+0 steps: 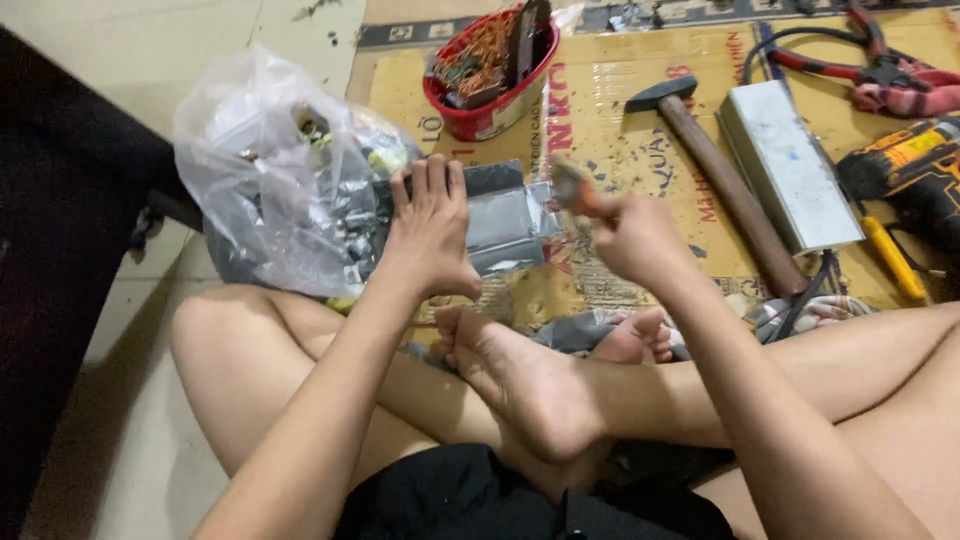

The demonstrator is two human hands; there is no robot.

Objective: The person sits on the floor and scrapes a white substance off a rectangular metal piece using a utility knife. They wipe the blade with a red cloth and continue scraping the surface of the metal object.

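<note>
I sit cross-legged on the floor. My left hand [428,232] presses flat on a grey metal box-shaped device [500,225] that lies on the cardboard in front of my feet, fingers over its far edge. My right hand [630,235] is closed around a small tool with an orange handle [575,193], blurred, its tip hovering just right of the device. What kind of tool it is I cannot tell.
A clear plastic bag of small parts [280,170] sits left of the device. A red bowl of wires and boards [492,70] stands behind. On the cardboard to the right lie a hammer [715,165], a silver metal block [790,165], red cutters [890,75] and an orange drill [910,170].
</note>
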